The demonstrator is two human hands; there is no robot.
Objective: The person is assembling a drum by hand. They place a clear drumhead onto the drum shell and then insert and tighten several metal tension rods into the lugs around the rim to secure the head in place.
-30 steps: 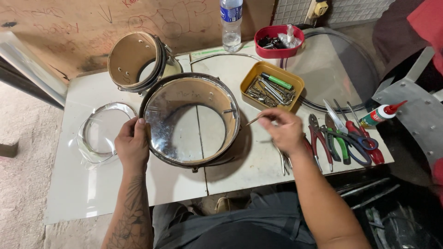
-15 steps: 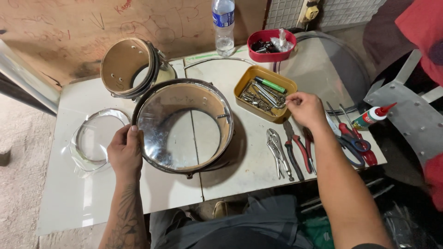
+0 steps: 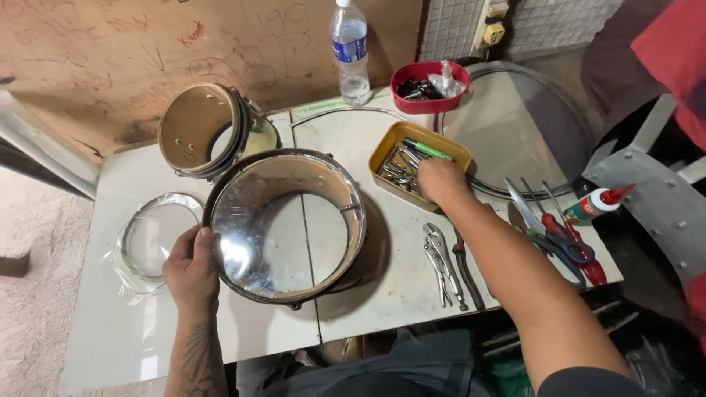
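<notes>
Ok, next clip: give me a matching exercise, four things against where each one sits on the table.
Things:
1. drum shell
2. yellow tray
3. plastic bottle
4. locking pliers

Places:
A. far edge, by the wall
B. under the right hand
C. near edge, left of the right forearm
D. against the left hand

Pairs: 1-D, 2-B, 3-A, 4-C

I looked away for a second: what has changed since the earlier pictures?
The right hand left the drum shell, where it held a thin rod, and reached away into the yellow tray of metal parts. The left hand stayed gripping the shell's rim; the pliers stayed put.
</notes>
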